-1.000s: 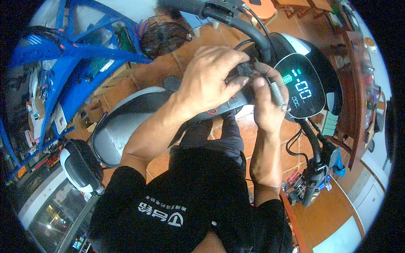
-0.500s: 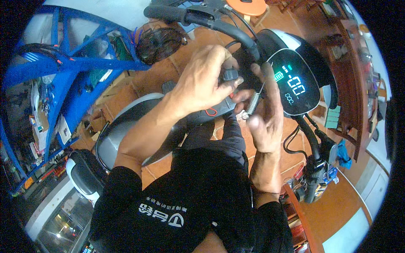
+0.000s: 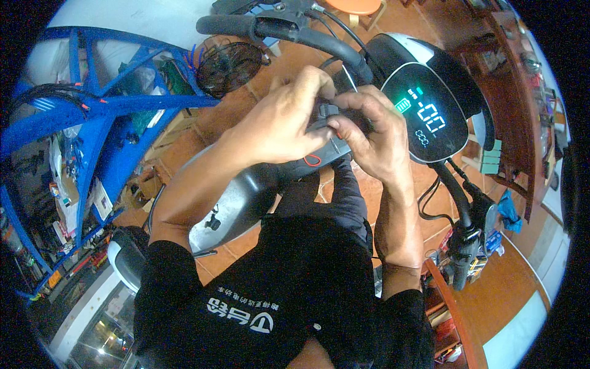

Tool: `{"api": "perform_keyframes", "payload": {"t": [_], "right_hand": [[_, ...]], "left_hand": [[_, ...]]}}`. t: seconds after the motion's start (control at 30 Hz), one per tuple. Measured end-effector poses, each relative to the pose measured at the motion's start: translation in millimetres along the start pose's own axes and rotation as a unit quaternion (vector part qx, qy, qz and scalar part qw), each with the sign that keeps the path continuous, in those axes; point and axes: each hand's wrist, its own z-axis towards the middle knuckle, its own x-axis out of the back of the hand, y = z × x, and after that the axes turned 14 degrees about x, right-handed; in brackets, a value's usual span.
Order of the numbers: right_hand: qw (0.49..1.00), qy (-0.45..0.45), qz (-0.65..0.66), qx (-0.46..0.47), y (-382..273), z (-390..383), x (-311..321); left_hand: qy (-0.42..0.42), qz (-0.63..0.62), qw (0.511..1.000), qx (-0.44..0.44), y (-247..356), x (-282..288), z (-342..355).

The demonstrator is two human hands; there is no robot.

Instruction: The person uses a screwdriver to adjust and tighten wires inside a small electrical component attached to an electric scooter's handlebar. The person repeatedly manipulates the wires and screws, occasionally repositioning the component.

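My left hand (image 3: 301, 114) is closed on a small black plastic part (image 3: 329, 111) above the middle of the electric scooter. Against it from the right presses my right hand (image 3: 378, 135), thumb and bent fingers pinching the part's edge. A thin metal rod (image 3: 349, 78) sticks up beyond the right fingers; its lower run is hidden by them. The coil spring is out of sight now. Below the hands, a red loop of wire (image 3: 313, 160) shows on the scooter's grey body. The lit dashboard (image 3: 424, 114) lies right of my right hand.
The black handlebar (image 3: 307, 34) crosses beyond the hands, its other end near right. On the left stands a blue metal frame (image 3: 101, 111) with cables and parts. Another small black part (image 3: 213, 221) rests on the shiny seat (image 3: 243, 203). An orange stool (image 3: 355, 6) is at the far edge.
My right hand has moved left and closed in on the black plastic part beside my left hand. The coil spring seen at the right fingers is now hidden. The whole view has shifted slightly.
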Motion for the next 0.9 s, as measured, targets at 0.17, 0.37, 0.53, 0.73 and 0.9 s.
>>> {"api": "perform_keyframes", "payload": {"t": [0.17, 0.37, 0.53, 0.73, 0.9], "right_hand": [[0.999, 0.024, 0.007, 0.043, 5.9, -1.9, 4.7], [0.993, 0.054, -0.042, 0.097, 3.8, -1.1, 13.1], [0.996, 0.049, -0.050, 0.048, -10.9, 0.6, 19.0], [0.990, 0.107, -0.080, -0.046, -39.6, -7.6, 21.2], [0.990, 0.013, -0.089, -0.107, -59.3, 7.5, 31.2]], "left_hand": [[-0.219, -0.162, 0.962, -0.028, -9.9, 30.3, 18.9], [-0.342, -0.047, 0.929, -0.133, -9.6, 44.0, 60.4], [-0.398, -0.169, 0.895, -0.110, -15.5, 34.6, 72.0], [-0.417, -0.427, 0.801, 0.045, -21.7, 24.7, 65.7], [-0.408, -0.440, 0.796, 0.075, -21.8, 25.7, 64.9]]}}
